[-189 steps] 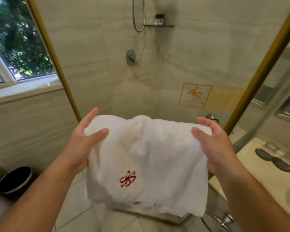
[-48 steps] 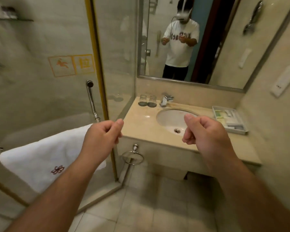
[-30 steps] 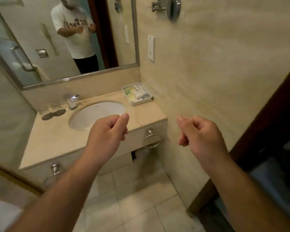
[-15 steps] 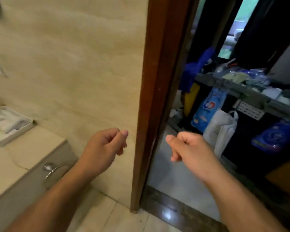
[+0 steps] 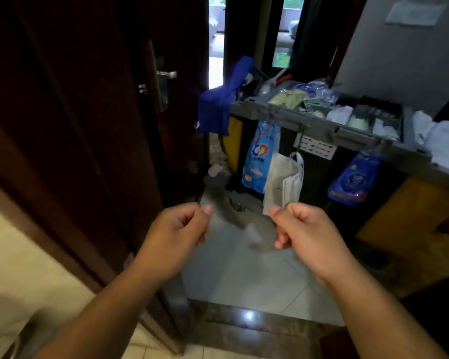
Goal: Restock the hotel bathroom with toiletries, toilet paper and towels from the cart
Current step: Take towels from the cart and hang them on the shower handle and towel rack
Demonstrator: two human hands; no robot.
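Observation:
The housekeeping cart (image 5: 309, 124) stands just outside the bathroom doorway, its grey top tray filled with small wrapped toiletries (image 5: 293, 97). White folded linen (image 5: 446, 142) lies on its right end. Two blue packs (image 5: 261, 156) (image 5: 353, 178) and a white plastic bag (image 5: 283, 182) hang from its front. My left hand (image 5: 176, 234) and my right hand (image 5: 306, 237) are raised in front of me, short of the cart. Both have their fingers curled into loose fists and hold nothing.
The dark wooden door (image 5: 88, 125) with a metal handle (image 5: 166, 73) fills the left. A dark stone threshold (image 5: 244, 317) lies below my hands, with pale floor tiles beyond. A blue cloth (image 5: 218, 107) and a yellow bag (image 5: 232, 141) hang at the cart's left end.
I have turned from the shower, where the white towel now hangs, past the sink to the doorway. The cart is now in front. Both hands stay curled and hold nothing.

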